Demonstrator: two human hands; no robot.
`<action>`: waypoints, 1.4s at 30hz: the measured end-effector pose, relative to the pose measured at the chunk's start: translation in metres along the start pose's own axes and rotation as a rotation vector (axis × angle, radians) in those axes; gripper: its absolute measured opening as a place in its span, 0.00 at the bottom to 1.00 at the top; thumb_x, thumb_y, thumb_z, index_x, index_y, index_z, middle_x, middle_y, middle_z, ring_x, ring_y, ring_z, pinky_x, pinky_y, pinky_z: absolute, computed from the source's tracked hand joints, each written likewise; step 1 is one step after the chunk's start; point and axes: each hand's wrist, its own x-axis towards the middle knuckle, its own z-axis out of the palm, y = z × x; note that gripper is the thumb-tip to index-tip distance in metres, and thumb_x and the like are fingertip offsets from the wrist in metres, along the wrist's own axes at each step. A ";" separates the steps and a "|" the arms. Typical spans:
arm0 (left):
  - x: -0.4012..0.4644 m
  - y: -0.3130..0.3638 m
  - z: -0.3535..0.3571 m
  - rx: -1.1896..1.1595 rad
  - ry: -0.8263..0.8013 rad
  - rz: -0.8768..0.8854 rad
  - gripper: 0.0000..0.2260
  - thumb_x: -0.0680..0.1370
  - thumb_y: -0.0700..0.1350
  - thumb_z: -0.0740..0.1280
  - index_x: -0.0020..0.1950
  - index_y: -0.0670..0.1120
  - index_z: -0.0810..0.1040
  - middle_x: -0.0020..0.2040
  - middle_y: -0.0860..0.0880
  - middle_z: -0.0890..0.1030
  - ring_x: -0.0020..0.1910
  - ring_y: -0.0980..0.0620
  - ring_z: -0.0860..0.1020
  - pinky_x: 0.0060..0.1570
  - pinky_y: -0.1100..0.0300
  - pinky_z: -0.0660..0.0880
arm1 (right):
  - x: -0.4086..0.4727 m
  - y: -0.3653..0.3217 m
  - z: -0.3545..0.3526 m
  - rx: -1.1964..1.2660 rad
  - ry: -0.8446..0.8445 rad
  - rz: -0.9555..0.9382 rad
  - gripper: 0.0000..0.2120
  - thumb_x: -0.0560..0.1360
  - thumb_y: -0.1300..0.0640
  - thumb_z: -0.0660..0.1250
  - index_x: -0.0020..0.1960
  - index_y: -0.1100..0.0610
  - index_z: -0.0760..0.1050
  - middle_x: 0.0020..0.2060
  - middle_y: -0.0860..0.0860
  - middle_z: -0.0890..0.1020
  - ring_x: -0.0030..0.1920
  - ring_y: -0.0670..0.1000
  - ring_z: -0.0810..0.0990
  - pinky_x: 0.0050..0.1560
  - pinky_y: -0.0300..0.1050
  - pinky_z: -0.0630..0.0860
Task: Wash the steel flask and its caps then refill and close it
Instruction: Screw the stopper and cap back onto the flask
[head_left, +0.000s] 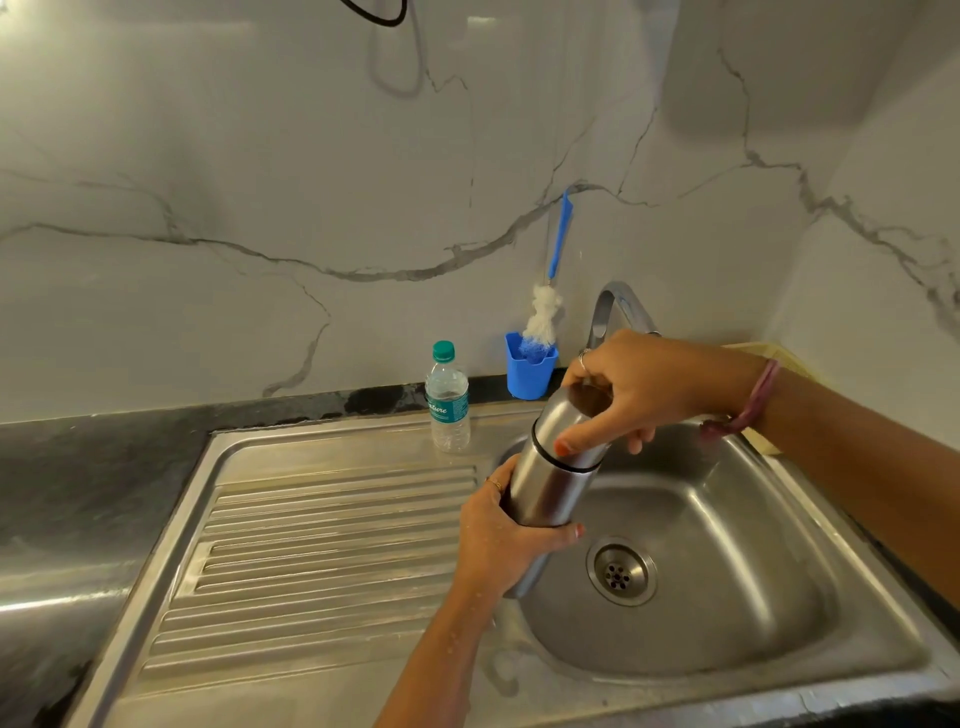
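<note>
I hold a steel flask tilted over the left edge of the sink bowl. My left hand grips its lower body from the left. The steel outer cap sits on the flask's upper end above a black ring. My right hand grips that cap from above, thumb lying across its front. The flask's bottom end is hidden behind my left hand.
A plastic water bottle with a green lid stands at the back of the ribbed drainboard. A blue cup holds a bottle brush against the marble wall. The tap arches behind my right hand. Dark counter lies left.
</note>
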 end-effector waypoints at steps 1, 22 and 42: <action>0.000 -0.001 0.000 0.002 -0.010 0.002 0.32 0.57 0.48 0.84 0.57 0.60 0.76 0.50 0.55 0.82 0.49 0.56 0.81 0.50 0.57 0.81 | 0.001 0.001 0.004 -0.027 0.022 0.023 0.26 0.66 0.33 0.70 0.50 0.54 0.75 0.35 0.52 0.84 0.29 0.48 0.83 0.32 0.36 0.78; -0.001 -0.006 -0.005 0.012 -0.063 -0.011 0.33 0.58 0.44 0.84 0.59 0.57 0.76 0.50 0.54 0.83 0.48 0.58 0.81 0.49 0.61 0.80 | 0.016 -0.014 0.046 -0.593 0.451 0.159 0.32 0.71 0.25 0.48 0.38 0.53 0.70 0.30 0.47 0.74 0.30 0.46 0.72 0.30 0.40 0.65; 0.002 -0.001 -0.004 0.006 -0.072 0.012 0.32 0.58 0.44 0.84 0.58 0.58 0.77 0.50 0.55 0.83 0.49 0.57 0.81 0.50 0.60 0.80 | -0.001 -0.004 -0.010 -0.208 -0.158 0.173 0.43 0.57 0.21 0.59 0.62 0.48 0.74 0.45 0.46 0.83 0.38 0.46 0.83 0.42 0.39 0.79</action>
